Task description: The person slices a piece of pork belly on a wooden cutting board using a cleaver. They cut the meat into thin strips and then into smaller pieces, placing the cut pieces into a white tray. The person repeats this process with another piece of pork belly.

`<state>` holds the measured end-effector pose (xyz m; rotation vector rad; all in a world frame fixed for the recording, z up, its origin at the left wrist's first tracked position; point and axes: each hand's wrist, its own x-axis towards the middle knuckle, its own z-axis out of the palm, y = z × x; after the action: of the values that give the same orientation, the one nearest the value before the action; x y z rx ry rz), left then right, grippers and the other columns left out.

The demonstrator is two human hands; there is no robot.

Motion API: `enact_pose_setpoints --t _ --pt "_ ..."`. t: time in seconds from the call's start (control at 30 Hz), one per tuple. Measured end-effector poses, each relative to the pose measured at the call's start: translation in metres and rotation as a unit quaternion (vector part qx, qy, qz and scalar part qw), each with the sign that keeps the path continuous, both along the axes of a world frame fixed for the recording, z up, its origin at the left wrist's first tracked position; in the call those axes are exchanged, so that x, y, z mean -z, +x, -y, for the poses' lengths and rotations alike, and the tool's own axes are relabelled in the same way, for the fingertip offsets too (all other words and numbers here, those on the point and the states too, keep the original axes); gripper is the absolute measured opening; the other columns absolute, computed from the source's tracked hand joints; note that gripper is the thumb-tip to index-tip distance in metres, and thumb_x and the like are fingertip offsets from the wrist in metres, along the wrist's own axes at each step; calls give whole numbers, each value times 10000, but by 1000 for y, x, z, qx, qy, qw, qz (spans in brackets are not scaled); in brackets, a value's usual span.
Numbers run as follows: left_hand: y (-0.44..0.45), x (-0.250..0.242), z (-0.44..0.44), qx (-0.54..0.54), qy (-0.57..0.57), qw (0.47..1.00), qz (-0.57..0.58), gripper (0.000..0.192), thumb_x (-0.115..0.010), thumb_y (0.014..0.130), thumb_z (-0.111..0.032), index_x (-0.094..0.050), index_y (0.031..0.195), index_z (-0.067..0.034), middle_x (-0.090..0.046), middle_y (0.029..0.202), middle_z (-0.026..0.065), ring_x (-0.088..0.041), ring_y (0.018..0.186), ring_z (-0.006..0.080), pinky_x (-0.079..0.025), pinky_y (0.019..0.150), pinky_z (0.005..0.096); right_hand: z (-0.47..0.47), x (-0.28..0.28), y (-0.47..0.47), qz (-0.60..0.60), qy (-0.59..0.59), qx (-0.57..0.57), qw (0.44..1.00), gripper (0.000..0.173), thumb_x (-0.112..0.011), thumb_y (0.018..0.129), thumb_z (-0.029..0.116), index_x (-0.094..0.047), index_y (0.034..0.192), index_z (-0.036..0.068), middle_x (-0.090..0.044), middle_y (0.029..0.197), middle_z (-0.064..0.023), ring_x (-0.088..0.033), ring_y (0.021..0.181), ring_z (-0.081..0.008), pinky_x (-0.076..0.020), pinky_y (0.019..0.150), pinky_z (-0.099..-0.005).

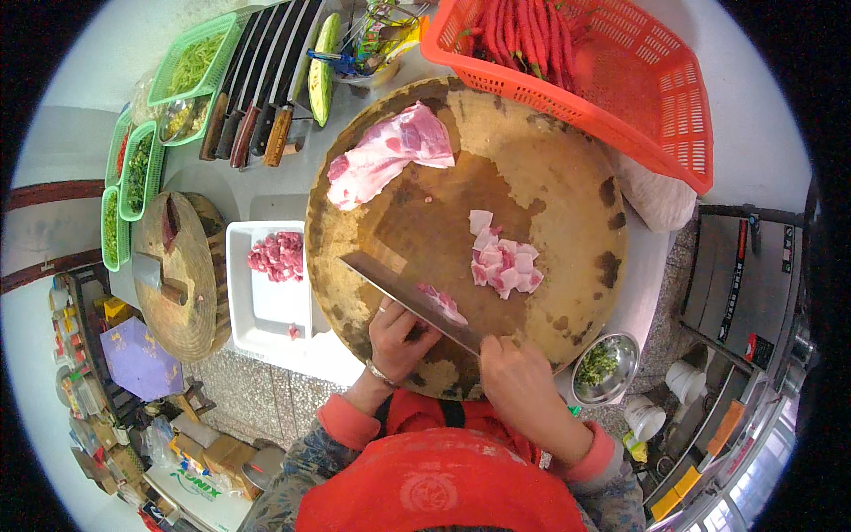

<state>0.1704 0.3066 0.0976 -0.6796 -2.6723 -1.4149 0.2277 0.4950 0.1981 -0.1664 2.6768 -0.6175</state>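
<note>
My right hand (517, 376) grips the handle of a broad kitchen knife (405, 300), whose blade slants up and left over a round wooden chopping block (572, 199). Close behind the blade, on my side, my left hand (399, 339) has bent fingers; whatever lies under them is hidden. A strip of pink meat (442, 304) shows at the blade's far side, and I cannot tell whether it touches the steel. Farther right on the block is a pile of cut meat pieces (506, 265). One large slab of pale, fatty meat (392, 156) rests at the back left.
A white tray (233, 286) with diced meat stands left of the block. Beyond it, a smaller block (179, 266) carries a cleaver (147, 271). Several knives (266, 73) are racked behind. A red basket (572, 106) of chillies overhangs the back right; a steel bowl (625, 359) sits front right.
</note>
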Motion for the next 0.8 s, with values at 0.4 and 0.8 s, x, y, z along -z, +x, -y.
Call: enact_pose_setpoints --t 0.4,0.8 --pt "-3 -2 -4 8 12 1000 -12 211 -767 610 15 -660 788 -23 -612 808 80 -590 745 268 -500 628 356 12 17 -15 -18 4 2 1000 34 -561 817 47 -547 843 31 -654 734 -156 -688 624 -299 -557 549 -375" --pt "-1 1 -2 16 22 999 -35 223 -793 675 -2 -695 873 -27 -638 924 105 -624 836 280 -514 711 364 -22 22 25 -4 26 52 998 80 -578 864 112 -578 847 34 -656 750 -174 -654 600 -327 -523 531 -430"
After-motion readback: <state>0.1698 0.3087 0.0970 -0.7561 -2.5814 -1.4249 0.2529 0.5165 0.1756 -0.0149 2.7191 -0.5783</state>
